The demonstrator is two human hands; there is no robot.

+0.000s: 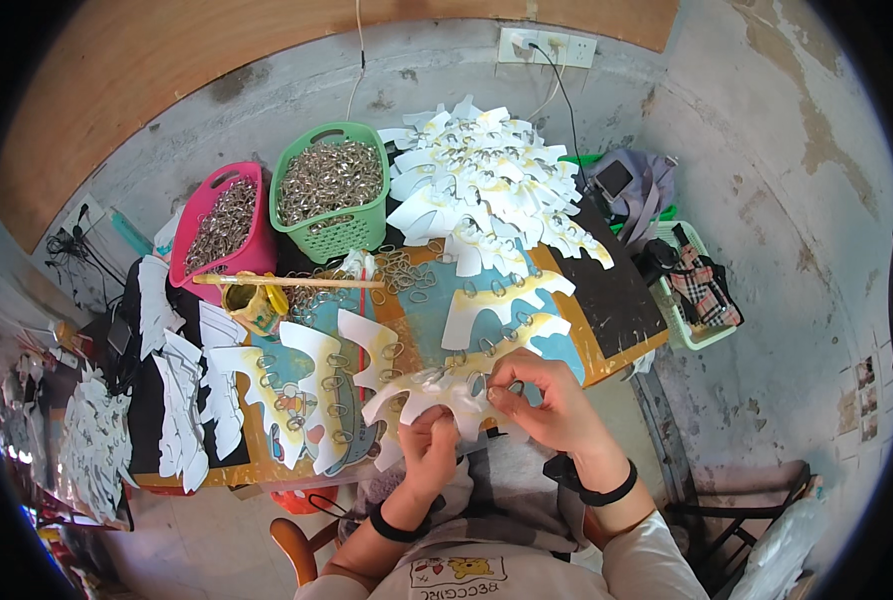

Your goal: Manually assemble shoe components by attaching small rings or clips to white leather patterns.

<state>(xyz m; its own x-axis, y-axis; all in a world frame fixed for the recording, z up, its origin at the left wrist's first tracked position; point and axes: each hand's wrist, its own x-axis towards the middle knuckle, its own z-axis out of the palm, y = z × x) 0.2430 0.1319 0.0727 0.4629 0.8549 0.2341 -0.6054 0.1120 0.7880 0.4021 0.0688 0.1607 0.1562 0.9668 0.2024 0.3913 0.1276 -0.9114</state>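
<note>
Over the table's near edge, a white cut-out piece (402, 391) with scalloped edges and yellowish glue marks is held up. My left hand (430, 452) is closed on its lower edge. At its right end my right hand (556, 402) pinches what looks like a metal ring, partly hidden by the fingers. Silvery oval rings sit along the piece. Similar white pieces (309, 352) with rings at their glued edges lie to the left. Another ringed piece (463, 312) rests just beyond my hands.
A pink basket (257, 225) and a green basket (333, 243) hold many metal rings. Loose rings (406, 272) lie before them, near a glue pot (250, 308) with a stick across it. Ringed pieces (486, 170) are heaped at the back; plain white pieces (179, 410) lie left.
</note>
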